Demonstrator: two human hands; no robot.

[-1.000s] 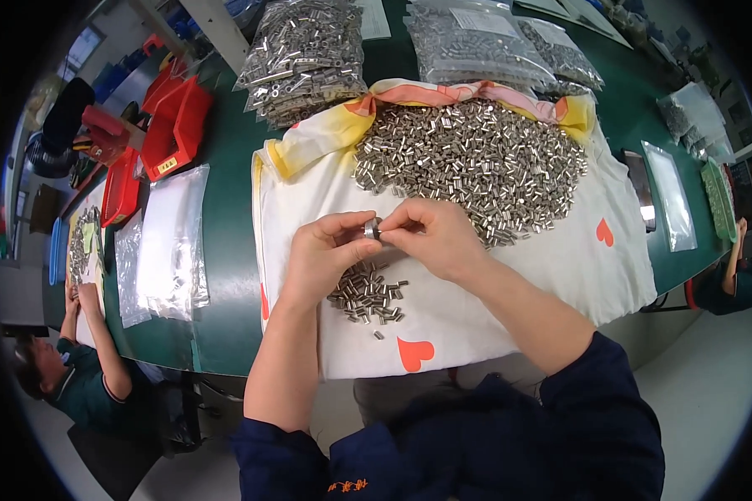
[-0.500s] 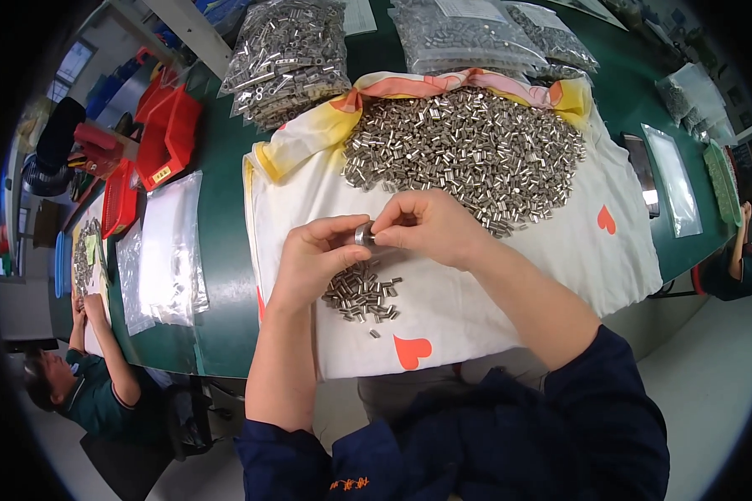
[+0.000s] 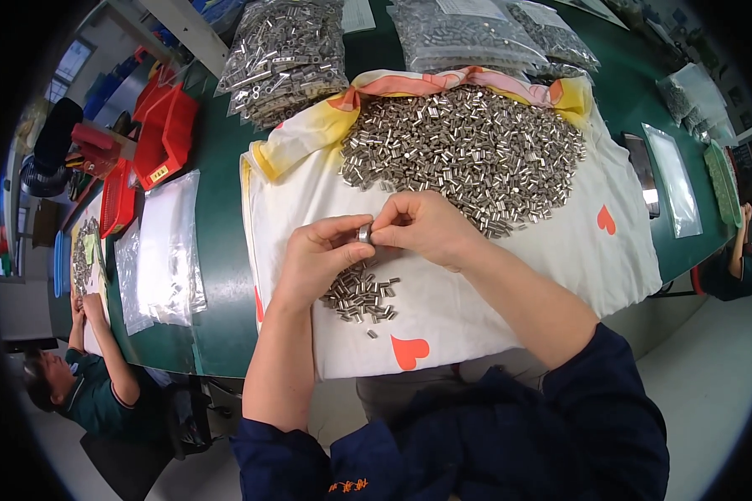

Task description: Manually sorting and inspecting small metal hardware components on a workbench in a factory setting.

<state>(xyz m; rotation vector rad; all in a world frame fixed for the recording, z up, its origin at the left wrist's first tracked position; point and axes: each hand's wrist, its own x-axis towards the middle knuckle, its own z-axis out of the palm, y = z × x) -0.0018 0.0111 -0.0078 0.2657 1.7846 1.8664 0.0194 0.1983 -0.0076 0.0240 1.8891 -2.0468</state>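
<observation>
Between thumb and fingertips my left hand [image 3: 316, 255] grips a short, round silver metal piece [image 3: 364, 235], like a thick ring. My right hand [image 3: 430, 230] is closed in a pinch right against its right side. What the right fingertips hold is hidden. Both hands are over a white cloth [image 3: 468, 305] with red hearts. Below the left fingers lies a small pile of short metal cylinders [image 3: 358, 297], with one loose cylinder [image 3: 372, 333] nearer me. Beyond the hands spreads a large heap of the same cylinders [image 3: 472, 150].
Bulging clear bags of metal parts [image 3: 288, 58] and more filled bags [image 3: 468, 37] line the far side of the green table [image 3: 226, 275]. Flat plastic bags [image 3: 169, 250] and red bins [image 3: 165, 138] are at left. A co-worker [image 3: 100, 384] sits there; a dark phone-like object [image 3: 641, 171] lies right.
The round metal piece has turned slightly between my fingers, showing more edge-on. Both hands otherwise keep their grip and place.
</observation>
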